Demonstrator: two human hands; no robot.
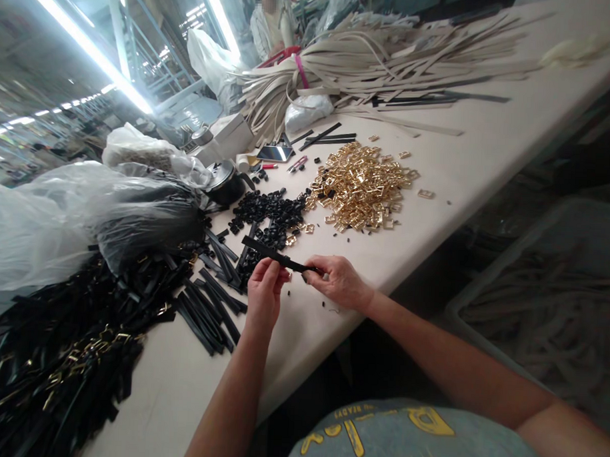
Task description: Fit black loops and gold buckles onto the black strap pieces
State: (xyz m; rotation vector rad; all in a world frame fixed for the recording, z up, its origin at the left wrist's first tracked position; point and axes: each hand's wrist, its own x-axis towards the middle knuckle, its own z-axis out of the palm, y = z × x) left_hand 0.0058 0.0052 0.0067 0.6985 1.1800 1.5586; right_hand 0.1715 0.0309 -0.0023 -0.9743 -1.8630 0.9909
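Note:
A narrow black strap (261, 247) is stretched between my two hands above the table's near edge. My left hand (265, 287) pinches it along its middle, fingers closed. My right hand (339, 279) grips its right end, where the fingers hide part of it. Behind the strap lies a heap of small black loops (270, 212), next to a pile of gold rectangular buckles (359, 187). Several loose black straps (202, 318) lie on the table left of my left hand.
At the left are a big heap of black straps with gold buckles (75, 360) and plastic bags (85, 207). A black pot (226, 184), a phone (275, 153) and beige strips (351, 57) are farther back. A bin (547, 297) stands right, below the table (435, 213). A person (272, 27) is beyond.

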